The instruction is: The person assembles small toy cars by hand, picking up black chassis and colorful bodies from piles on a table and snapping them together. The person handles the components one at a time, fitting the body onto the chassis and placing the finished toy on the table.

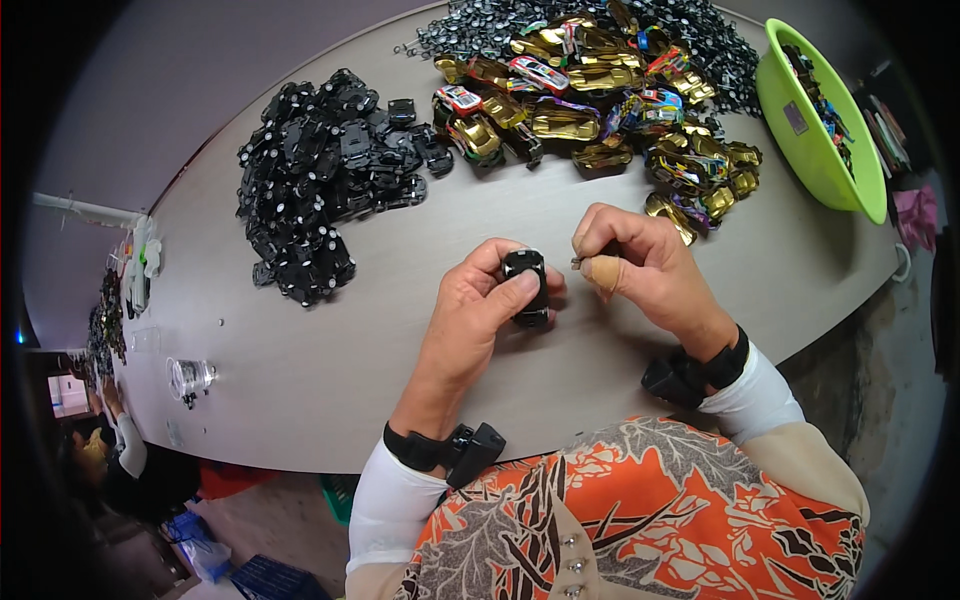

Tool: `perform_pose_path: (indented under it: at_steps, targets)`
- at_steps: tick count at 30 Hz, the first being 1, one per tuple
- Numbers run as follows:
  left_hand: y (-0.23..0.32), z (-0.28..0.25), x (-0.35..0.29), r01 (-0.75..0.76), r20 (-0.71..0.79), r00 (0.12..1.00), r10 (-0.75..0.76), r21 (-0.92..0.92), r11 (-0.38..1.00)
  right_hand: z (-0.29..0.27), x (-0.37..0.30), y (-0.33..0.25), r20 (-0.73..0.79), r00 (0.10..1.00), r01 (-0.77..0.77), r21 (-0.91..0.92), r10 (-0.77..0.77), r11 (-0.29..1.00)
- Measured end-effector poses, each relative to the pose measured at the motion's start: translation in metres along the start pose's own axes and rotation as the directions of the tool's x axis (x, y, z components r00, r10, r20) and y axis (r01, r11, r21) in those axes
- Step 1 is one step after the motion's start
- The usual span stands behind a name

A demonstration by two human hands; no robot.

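Observation:
My left hand point(465, 305) is closed round a black toy car chassis point(525, 310), its thumb pressed on the face turned up. To its right, my right hand point(645, 268) pinches a tiny dark metallic piece point(577, 263) between thumb and fingertips; its kind is too small to make out. A tan plaster wraps the right thumb. A short gap separates the two hands, and both are above the grey table point(400, 350). Beyond them lies a heap of gold and printed toy car bodies point(566, 118). A pile of black chassis point(320, 165) sits farther left.
Small wheel parts point(480, 28) are heaped at the far edge. A lime-green basin point(800, 130) holding toy cars stands at the right. On the left are a clear plastic cup point(190, 376) and another person's sleeved arm point(130, 446). A blue crate point(275, 580) is below the table.

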State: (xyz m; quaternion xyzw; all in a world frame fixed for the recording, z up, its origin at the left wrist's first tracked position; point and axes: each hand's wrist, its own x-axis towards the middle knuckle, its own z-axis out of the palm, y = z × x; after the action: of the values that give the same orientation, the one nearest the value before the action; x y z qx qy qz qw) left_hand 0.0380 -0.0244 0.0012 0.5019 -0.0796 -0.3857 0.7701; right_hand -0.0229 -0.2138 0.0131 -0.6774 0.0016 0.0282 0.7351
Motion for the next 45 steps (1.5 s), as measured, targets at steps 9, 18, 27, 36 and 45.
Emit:
perform_pose_path:
  at_steps: [9, 18, 27, 36, 45]
  targets:
    - [-0.002, 0.002, -0.005, 0.017, 0.136, 0.990, -0.044, 0.192, 0.981, -0.002, 0.000, -0.007, 0.156, 0.986, -0.058, -0.001, 0.058, 0.998]
    - [-0.008, 0.008, -0.012, 0.046, 0.056, 0.995, -0.086, 0.511, 0.858, 0.007, -0.002, 0.004, 0.116, 0.992, 0.012, -0.425, 0.041, 0.905]
    - [-0.007, -0.014, -0.062, -0.033, 0.118, 0.991, -0.070, 0.699, 0.714, 0.036, -0.006, 0.015, 0.409, 0.886, -0.142, -0.210, 0.219, 0.967]
    - [0.013, -0.068, -0.232, 0.290, -0.418, 0.907, -0.061, 0.513, 0.808, 0.011, 0.001, 0.002, 0.095, 0.980, 0.197, -0.518, -0.173, 0.833]
    - [0.040, -0.101, -0.204, 0.148, -0.452, 0.765, 0.458, 0.817, 0.558, -0.072, -0.001, -0.030, -0.353, 0.839, -0.043, -0.802, -0.414, 0.596]
